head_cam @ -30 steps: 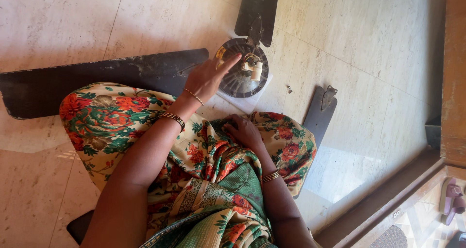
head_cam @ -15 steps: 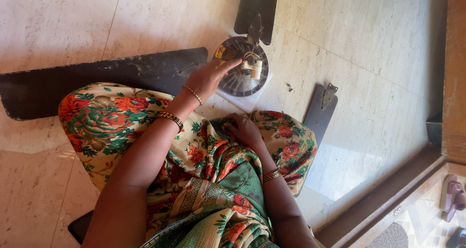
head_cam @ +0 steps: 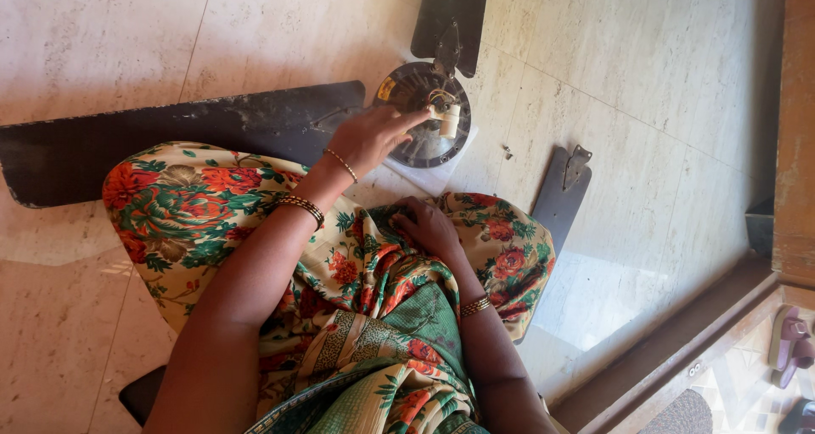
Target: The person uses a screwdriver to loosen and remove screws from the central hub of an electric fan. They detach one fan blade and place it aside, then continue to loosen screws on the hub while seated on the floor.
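A round dark ceiling-fan motor (head_cam: 422, 137) lies on the marble floor in front of my knees, with wires and a small white cylinder (head_cam: 449, 120) at its centre. My left hand (head_cam: 372, 137) lies on the motor, fingers bent together with their tips at the wires; whether they pinch one I cannot tell. My right hand (head_cam: 429, 228) rests on the floral cloth (head_cam: 212, 205) over my knee, fingers curled, holding nothing that I can see. Both wrists wear bangles.
A long dark fan blade (head_cam: 170, 132) runs left from the motor and another (head_cam: 450, 9) runs to the top edge. A loose blade (head_cam: 556, 209) lies at the right, a small screw (head_cam: 507, 154) near it. A wooden threshold (head_cam: 671, 341) and sandals (head_cam: 789, 341) are at lower right.
My left hand's fingers, stretched out over the motor's rim before, have curled down and slid right to the wires at its centre. My right hand has not moved.
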